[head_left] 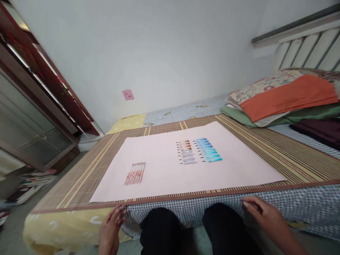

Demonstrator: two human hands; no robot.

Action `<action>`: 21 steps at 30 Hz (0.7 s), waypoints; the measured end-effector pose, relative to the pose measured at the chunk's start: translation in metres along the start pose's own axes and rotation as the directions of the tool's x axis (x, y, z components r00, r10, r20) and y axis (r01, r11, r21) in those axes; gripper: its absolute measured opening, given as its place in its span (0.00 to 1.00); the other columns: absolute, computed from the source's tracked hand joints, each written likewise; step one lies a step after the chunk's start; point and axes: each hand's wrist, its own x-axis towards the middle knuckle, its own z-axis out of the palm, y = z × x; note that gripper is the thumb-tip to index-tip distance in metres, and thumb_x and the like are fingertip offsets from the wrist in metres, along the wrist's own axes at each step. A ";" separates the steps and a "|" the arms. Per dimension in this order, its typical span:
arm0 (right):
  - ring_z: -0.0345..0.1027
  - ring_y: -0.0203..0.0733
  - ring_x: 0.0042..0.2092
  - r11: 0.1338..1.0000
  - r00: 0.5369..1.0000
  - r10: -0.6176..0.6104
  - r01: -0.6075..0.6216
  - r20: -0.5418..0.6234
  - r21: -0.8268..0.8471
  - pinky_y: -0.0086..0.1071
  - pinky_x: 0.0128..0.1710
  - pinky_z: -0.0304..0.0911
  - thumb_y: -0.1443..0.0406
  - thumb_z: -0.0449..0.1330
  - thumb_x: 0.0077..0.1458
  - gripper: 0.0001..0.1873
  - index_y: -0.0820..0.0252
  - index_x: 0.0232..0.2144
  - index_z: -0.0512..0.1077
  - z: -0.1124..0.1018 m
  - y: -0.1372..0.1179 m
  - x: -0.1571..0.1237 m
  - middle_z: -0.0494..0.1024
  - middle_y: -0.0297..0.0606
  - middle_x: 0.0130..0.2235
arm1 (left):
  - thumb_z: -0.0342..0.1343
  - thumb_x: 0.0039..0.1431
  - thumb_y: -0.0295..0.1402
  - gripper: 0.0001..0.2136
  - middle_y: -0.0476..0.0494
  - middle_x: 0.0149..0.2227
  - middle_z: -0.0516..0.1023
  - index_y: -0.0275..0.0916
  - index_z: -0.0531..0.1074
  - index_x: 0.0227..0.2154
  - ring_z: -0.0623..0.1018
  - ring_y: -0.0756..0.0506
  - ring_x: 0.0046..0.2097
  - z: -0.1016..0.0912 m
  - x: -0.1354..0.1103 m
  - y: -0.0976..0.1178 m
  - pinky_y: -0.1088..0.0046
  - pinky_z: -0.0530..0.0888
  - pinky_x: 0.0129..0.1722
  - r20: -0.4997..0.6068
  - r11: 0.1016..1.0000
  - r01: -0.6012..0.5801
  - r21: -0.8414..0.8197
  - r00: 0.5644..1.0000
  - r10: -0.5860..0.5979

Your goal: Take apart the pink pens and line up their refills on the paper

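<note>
A pale pink sheet (pixel 164 177) lies on a striped bamboo mat (pixel 82 170) spread over a bed. On the sheet sit a row of blue pens (pixel 208 150), a row of orange and clear pens (pixel 186 152), and a bundle of reddish pens (pixel 135 174) to the left. My left hand (pixel 110 228) hovers at the bed's front edge over the yellow cover, fingers apart, holding nothing. My right hand (pixel 261 212) rests against the checked bedsheet (pixel 292 205) below the mat's edge, fingers stretched out. My dark-trousered knees press against the bed.
Folded blankets and pillows (pixel 287 95) are stacked at the right by a slatted headboard (pixel 308 46). A pink note (pixel 128 94) sticks on the white wall. A wooden cabinet (pixel 34 106) stands left, with books (pixel 29 184) piled on the floor.
</note>
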 end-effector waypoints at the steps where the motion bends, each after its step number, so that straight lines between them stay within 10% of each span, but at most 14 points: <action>1: 0.79 0.52 0.35 0.999 0.999 0.034 -0.034 -0.041 0.021 0.41 0.38 0.74 0.46 0.59 0.44 0.19 0.51 0.29 0.79 -0.002 -0.001 0.004 0.85 0.41 0.33 | 0.67 0.27 0.35 0.19 0.40 0.33 0.86 0.40 0.80 0.30 0.84 0.37 0.33 0.001 0.000 0.001 0.69 0.76 0.27 -0.003 1.000 0.004 -0.012 1.000 -0.004; 21: 0.81 0.53 0.36 0.903 0.959 0.281 -0.246 -0.049 0.351 0.39 0.31 0.74 0.46 0.65 0.36 0.33 0.58 0.42 0.79 0.011 -0.007 0.019 0.86 0.46 0.41 | 0.66 0.38 0.33 0.11 0.47 0.27 0.81 0.41 0.74 0.28 0.80 0.43 0.28 0.003 0.023 0.013 0.69 0.76 0.29 -0.138 0.997 -0.059 -0.059 0.989 0.050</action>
